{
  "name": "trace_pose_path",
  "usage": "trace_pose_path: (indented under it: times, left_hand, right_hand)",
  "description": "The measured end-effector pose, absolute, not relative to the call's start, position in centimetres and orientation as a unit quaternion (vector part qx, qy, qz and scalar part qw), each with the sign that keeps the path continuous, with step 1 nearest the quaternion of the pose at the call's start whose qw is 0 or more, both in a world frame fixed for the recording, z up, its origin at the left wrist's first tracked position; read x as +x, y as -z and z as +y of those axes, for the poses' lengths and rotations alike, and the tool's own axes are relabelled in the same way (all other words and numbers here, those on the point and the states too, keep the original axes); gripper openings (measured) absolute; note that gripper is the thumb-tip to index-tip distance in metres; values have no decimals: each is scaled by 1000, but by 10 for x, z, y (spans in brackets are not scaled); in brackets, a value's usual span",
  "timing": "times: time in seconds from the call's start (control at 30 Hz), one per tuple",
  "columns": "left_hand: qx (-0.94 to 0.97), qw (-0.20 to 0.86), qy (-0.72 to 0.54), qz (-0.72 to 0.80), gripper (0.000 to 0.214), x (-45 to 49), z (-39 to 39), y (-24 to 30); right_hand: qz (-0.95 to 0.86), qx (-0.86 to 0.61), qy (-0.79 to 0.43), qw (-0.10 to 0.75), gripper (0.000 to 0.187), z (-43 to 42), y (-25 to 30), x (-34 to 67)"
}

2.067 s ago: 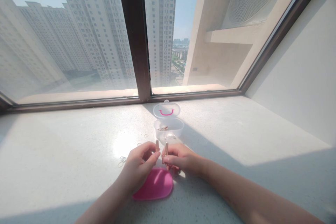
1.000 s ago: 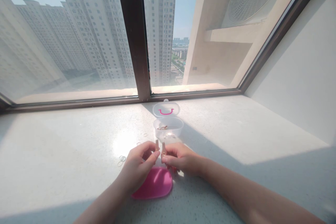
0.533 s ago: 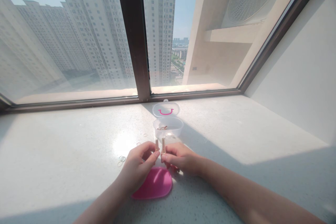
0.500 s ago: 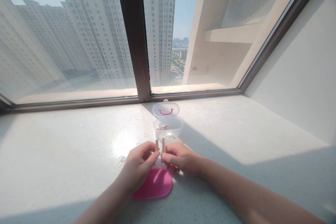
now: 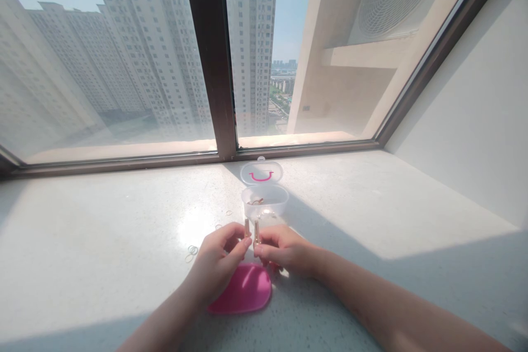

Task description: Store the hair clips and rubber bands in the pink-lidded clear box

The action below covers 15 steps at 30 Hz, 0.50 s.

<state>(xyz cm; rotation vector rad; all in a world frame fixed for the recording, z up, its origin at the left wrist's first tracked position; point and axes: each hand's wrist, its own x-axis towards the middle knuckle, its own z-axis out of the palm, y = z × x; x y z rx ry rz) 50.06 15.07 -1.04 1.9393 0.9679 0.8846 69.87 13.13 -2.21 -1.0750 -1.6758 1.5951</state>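
Piece 1 (image 5: 247,228), slim and coppery, points upward, pinched in your left hand (image 5: 220,254); piece 2 (image 5: 256,231), long axis likewise near vertical, is pinched by your right hand (image 5: 289,251) just beside, over the windowsill (image 5: 103,247).

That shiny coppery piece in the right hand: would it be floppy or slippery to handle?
Probably stiff: the coppery piece stands straight in the right hand without sagging. Perhaps light, since it's small and held in a pinch. Its shiny surface may make it slippery.
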Motion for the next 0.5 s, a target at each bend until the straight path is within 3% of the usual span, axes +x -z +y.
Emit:
trace_pose_path:
  times: [0.5]
  left_hand:
    - [741,440,-317,396,22,499,153,15]
  right_hand:
    - [-592,-409,-624,306,20,131,22,698]
